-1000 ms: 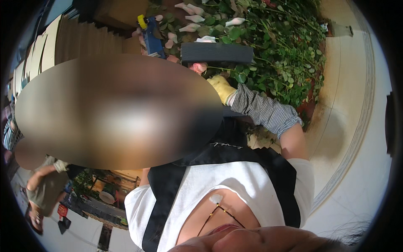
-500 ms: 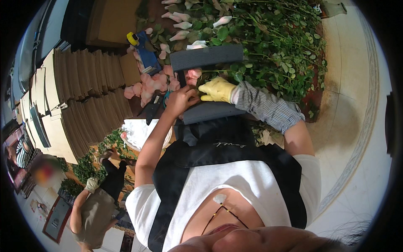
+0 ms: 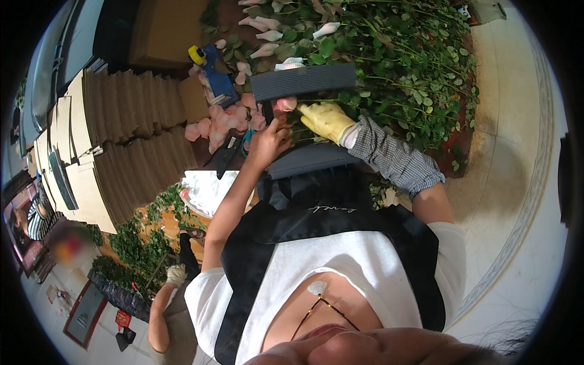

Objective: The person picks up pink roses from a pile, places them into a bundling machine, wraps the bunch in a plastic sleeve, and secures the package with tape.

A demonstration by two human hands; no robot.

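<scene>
A pink rose lies just below the far dark grey ribbed pad, its head pointing left. My bare left hand is below the rose, fingers curled together; what they hold, if anything, is hidden. My right hand, in a yellow glove and checked sleeve, reaches in from the right. Its fingers are stretched out, tips beside the rose head and stem. Below both hands is a second grey pad, close to my black apron. Left of my left hand lie teal-handled scissors and a black tool.
Leafy rose stems cover the table's right side. Loose pink petals and a blue tape dispenser lie left. Stacked cardboard sheets stand further left, above a white-lined basket. A gloved co-worker is at lower left.
My right hand has shifted slightly right, away from my left hand, which has drawn down a little from the rose. The co-worker has moved right and lower.
</scene>
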